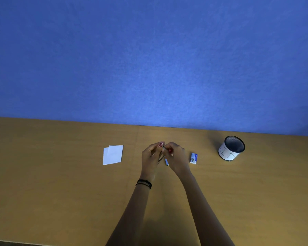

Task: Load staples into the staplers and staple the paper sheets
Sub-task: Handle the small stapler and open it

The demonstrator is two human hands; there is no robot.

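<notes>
Both hands meet over the middle of the wooden table (60, 192). My left hand (151, 157) and my right hand (176, 157) together hold a small stapler (164, 158), whose metal arm and blue end show between the fingers. It looks hinged open, though most of it is hidden by my fingers. A small blue and white staple box (193, 158) lies just right of my right hand. Two overlapping white paper sheets (113, 155) lie flat to the left of my left hand.
A round black mesh cup (231, 148) with a white paper band stands at the back right. A blue wall panel (149, 59) rises behind the table's far edge. My left wrist wears dark bracelets (144, 183).
</notes>
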